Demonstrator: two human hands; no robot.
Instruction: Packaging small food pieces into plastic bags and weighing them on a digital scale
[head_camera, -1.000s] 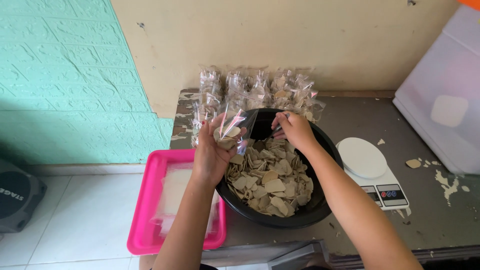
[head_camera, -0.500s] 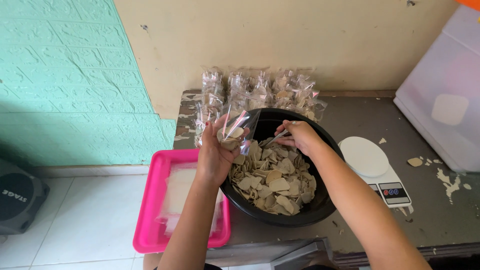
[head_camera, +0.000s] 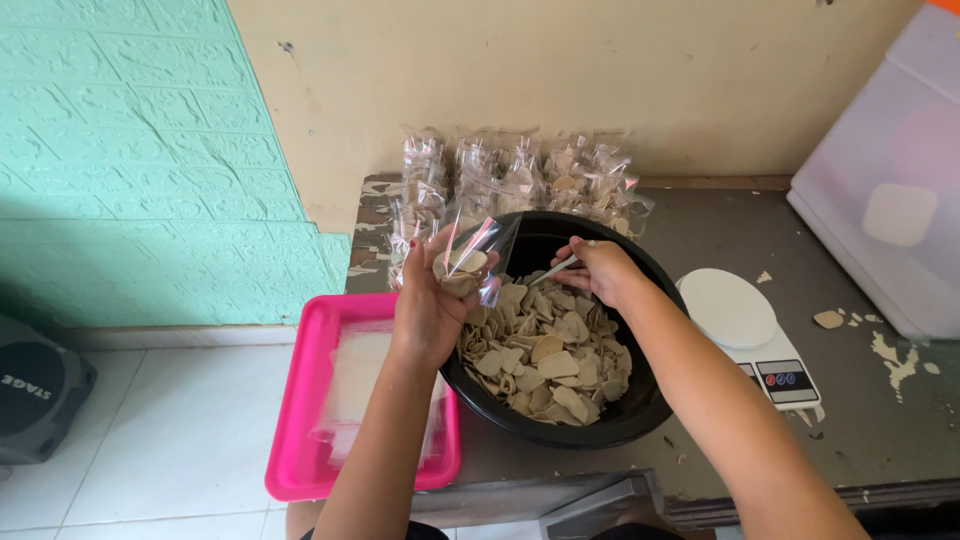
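the worn grey tabletop (head_camera: 800, 230) carries a black bowl (head_camera: 640, 410) near its left edge, sealed clear packets (head_camera: 520, 175) along the back edge, a white scale (head_camera: 740, 320) beside the bowl.

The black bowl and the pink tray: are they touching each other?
Cannot tell. In the head view, the black bowl overlaps the pink tray at its right edge, but the left hand and its forearm cover that spot.

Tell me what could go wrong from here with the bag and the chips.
The left hand holds the clear bag tilted above the black bowl rim; chips could spill out. The right hand holds a thin metal utensil; chips may slip off toward the pink tray or table.
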